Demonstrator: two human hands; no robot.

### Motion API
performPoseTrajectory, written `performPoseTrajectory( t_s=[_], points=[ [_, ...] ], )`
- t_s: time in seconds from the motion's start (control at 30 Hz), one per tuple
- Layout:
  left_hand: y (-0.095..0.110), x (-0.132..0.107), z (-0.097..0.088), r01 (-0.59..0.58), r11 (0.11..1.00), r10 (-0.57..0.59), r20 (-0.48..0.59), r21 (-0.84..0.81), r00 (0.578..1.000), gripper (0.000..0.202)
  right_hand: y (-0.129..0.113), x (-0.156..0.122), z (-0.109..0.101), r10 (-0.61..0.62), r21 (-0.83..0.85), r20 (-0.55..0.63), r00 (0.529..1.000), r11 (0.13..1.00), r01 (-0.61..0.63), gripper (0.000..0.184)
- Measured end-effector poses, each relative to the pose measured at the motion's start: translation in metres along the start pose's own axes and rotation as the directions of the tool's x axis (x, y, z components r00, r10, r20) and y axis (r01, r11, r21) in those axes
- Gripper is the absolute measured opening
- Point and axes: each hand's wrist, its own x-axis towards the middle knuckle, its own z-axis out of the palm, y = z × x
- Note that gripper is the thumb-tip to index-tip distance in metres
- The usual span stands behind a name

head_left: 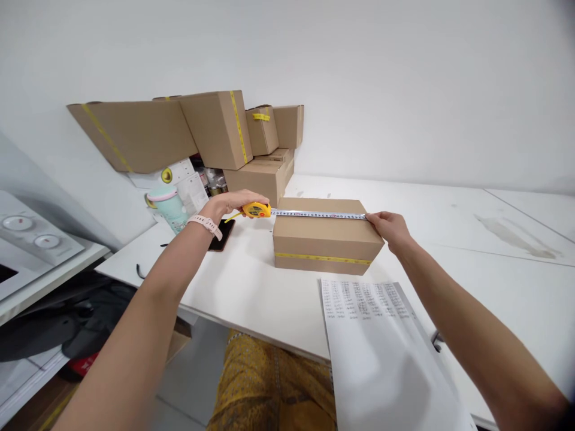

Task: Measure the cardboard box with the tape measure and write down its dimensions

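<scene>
A brown cardboard box (326, 239) with a yellow tape band lies on the white table (251, 287). My left hand (231, 203) grips a yellow tape measure case (256, 210) at the box's left top edge. The white tape blade (318, 214) runs across the box's top. My right hand (390, 227) pinches the blade's end at the box's right corner. A pale watch strap sits on my left wrist.
A stack of taped cardboard boxes (215, 134) leans against the wall at the back left. A mint cup (168, 206) and a dark phone (222, 234) lie near my left hand. A printed sheet (381, 347) lies in front of the box. A white appliance (27, 239) stands far left.
</scene>
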Motion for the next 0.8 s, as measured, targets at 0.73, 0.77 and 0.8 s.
performPoseTrajectory(
  t_s=[0.73, 0.77, 0.8],
  points=[
    [0.074, -0.093, 0.248, 0.060, 0.393, 0.111, 0.112, -0.917, 0.988, 0.050, -0.069, 0.048, 0.067, -0.302, -0.321, 0.345, 0.889, 0.852, 0.414, 0.013],
    [0.076, -0.091, 0.245, 0.071, 0.397, 0.103, 0.121, -0.915, 0.987, 0.051, -0.066, 0.052, 0.069, -0.304, -0.315, 0.340, 0.890, 0.855, 0.413, 0.012],
    [0.077, -0.090, 0.243, 0.082, 0.395, 0.096, 0.129, -0.915, 0.987, 0.051, -0.063, 0.055, 0.071, -0.304, -0.304, 0.338, 0.891, 0.861, 0.409, 0.011]
  ],
)
